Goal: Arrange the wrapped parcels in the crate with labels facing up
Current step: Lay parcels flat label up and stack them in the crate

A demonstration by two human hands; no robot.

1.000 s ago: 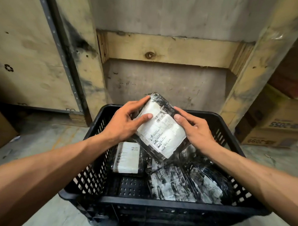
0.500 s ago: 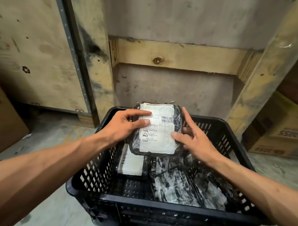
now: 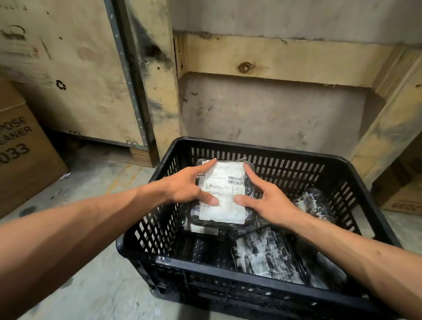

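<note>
A black slatted plastic crate [image 3: 256, 269] stands on the floor in front of me. Inside its far left part, a black-wrapped parcel [image 3: 224, 192] lies flat with its white label facing up. My left hand [image 3: 185, 186] grips its left edge and my right hand [image 3: 267, 197] grips its right edge, thumbs on the label. It rests on top of another parcel [image 3: 198, 227], mostly hidden beneath. Two more wrapped parcels sit in the crate: one near the front [image 3: 266, 257] and one against the right wall [image 3: 313, 201].
A cardboard box [image 3: 11, 150] stands at the left and another cardboard box [image 3: 405, 190] at the right. Plywood crates and a wooden frame [image 3: 256, 58] rise behind the black crate. The concrete floor [image 3: 93, 287] lies around it.
Both hands have lowered the labelled parcel from above the crate rim down into the far left part, onto the parcel that lay there. The view has shifted left and closer.
</note>
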